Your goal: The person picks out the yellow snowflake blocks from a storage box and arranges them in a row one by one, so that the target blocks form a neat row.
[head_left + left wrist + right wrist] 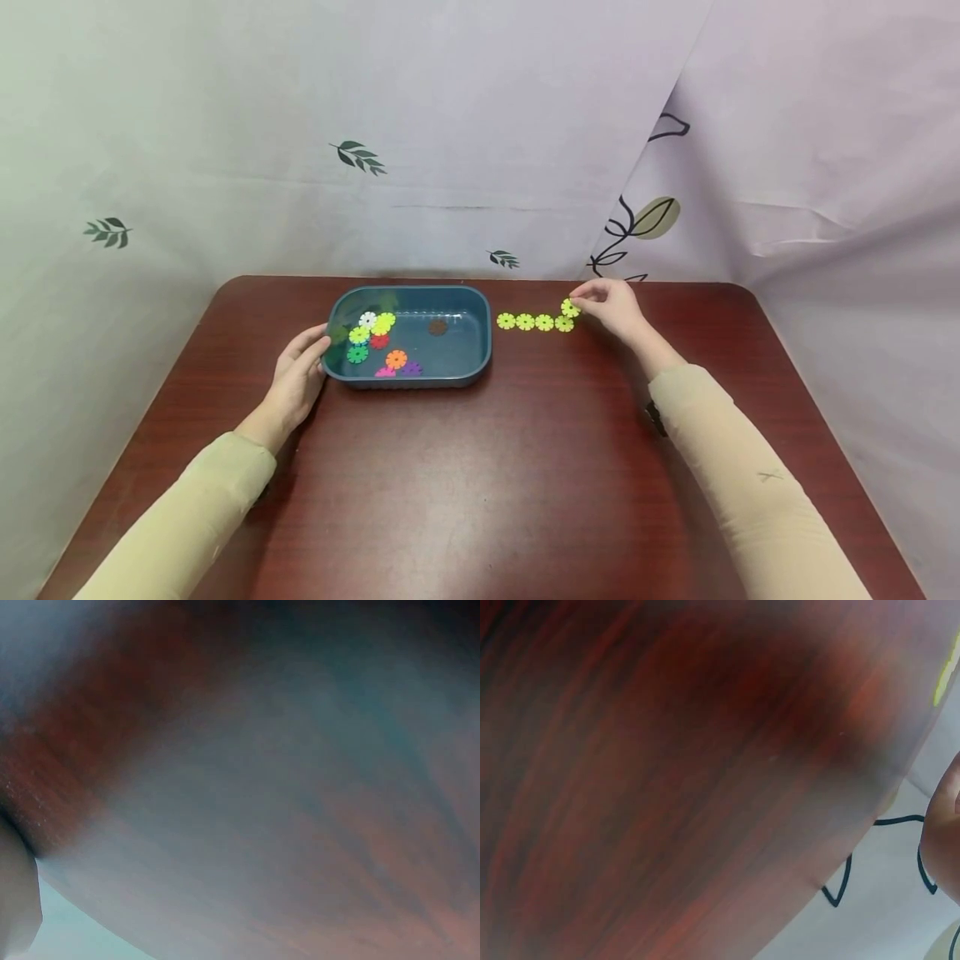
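Note:
In the head view my right hand (611, 310) pinches a yellow flower-shaped plastic disc (570, 307) between thumb and fingers. That disc overlaps the upper edge of the last one in a row of several matching yellow discs (525, 322) on the table. My left hand (296, 375) grips the left end of a dark blue tray (480, 292), thumb at its rim. Inside the tray lie a white disc (367, 320), a green disc (357, 354), an orange disc (397, 359), a brown disc (438, 327) and several others. Both wrist views are mostly blurred tabletop.
The dark red wooden table (480, 483) reaches back to a pale curtain (480, 108) with leaf prints. Its rounded back corners show at left and right. The row of discs runs just right of the tray.

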The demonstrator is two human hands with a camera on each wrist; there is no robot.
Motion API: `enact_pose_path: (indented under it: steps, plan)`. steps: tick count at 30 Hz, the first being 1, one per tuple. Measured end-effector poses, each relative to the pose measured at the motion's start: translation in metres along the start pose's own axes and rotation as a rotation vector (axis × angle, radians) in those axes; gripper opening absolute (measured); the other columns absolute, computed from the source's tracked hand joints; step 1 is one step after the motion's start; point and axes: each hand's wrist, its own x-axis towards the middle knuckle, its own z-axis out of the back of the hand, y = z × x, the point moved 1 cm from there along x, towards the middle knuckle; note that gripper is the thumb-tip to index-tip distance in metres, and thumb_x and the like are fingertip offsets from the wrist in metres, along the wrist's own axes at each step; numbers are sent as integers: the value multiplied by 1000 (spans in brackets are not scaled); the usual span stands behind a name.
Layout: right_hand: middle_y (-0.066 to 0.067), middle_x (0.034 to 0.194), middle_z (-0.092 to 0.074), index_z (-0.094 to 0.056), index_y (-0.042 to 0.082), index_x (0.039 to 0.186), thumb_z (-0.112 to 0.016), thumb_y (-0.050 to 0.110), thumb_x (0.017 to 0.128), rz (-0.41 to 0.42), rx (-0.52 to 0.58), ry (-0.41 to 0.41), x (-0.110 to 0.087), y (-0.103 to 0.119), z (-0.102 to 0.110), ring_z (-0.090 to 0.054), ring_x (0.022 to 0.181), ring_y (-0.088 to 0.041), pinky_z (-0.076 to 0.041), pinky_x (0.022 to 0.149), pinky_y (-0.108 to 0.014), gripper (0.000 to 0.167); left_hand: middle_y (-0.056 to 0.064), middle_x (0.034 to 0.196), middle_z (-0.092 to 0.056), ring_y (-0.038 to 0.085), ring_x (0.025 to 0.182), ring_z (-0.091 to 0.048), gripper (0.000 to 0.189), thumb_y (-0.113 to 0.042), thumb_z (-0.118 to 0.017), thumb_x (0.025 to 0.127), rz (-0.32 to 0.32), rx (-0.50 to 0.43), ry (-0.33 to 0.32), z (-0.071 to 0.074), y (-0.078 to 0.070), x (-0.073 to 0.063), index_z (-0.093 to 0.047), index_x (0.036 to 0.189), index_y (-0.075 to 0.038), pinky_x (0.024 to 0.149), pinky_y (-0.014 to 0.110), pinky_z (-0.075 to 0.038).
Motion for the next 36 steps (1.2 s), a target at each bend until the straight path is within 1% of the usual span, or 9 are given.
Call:
enact_pose_path:
  steps: [5, 10, 14, 18, 24, 28, 33, 36]
  plan:
    - [-21, 101, -80, -79, -2, 109, -78, 15, 98, -2, -14, 9, -2, -9, 2, -63, 72, 5, -49, 73, -15, 20, -6, 122, -70, 7, 107, -66, 21, -8, -55, 110, -8, 1, -2, 0, 1, 0, -69, 125, -13, 93, 17, -54]
    - [-22, 103, -79, -78, -3, 109, -77, 14, 98, -4, -36, 7, -5, -19, 4, -62, 73, 5, -49, 72, -15, 20, -5, 122, -69, 7, 106, -66, 22, -7, -54, 110, -12, 1, -5, 0, 1, 1, -70, 123, -13, 93, 17, -54]
    - [-24, 104, -79, -78, -3, 110, -76, 13, 99, -17, -41, 23, -7, -24, 6, -62, 72, 6, -49, 71, -15, 20, -5, 121, -70, 7, 107, -66, 21, -6, -54, 110, -12, -5, -3, 0, 1, 1, -70, 122, -14, 92, 17, -54]
    - [-24, 103, -79, -78, -5, 110, -76, 11, 99, -24, -35, 41, -8, -26, 6, -62, 72, 7, -50, 71, -14, 20, -7, 117, -72, 6, 105, -67, 21, -7, -56, 110, -22, 0, -11, 0, 1, 2, -72, 119, -17, 91, 18, -54]
    - [-22, 101, -80, -79, -4, 108, -76, 10, 98, -26, -79, 61, -9, -26, 7, -62, 71, 6, -50, 70, -14, 17, -7, 115, -73, 5, 104, -68, 21, -7, -57, 109, -31, -7, -17, 0, 1, 2, -73, 117, -18, 90, 18, -54]
    - [-22, 102, -80, -79, -3, 107, -77, 10, 97, -20, -103, 62, -8, -28, 7, -63, 72, 7, -50, 72, -14, 16, -7, 116, -73, 5, 105, -68, 21, -7, -56, 109, -29, -6, -15, 0, 1, 2, -73, 118, -18, 91, 18, -54]
    - [-21, 100, -80, -79, -2, 106, -78, 11, 97, -4, -159, 56, -7, -29, 5, -62, 74, 3, -50, 75, -18, 16, -7, 117, -73, 5, 105, -68, 21, -8, -57, 109, -27, 3, -16, 1, 2, 3, -73, 118, -18, 91, 17, -55]
    - [-21, 100, -79, -79, -2, 106, -78, 11, 97, -4, -168, 54, -7, -29, 5, -63, 75, 0, -50, 76, -21, 16, -7, 117, -73, 5, 104, -68, 20, -8, -57, 109, -28, -7, -12, 2, 2, 3, -72, 117, -18, 91, 18, -55]
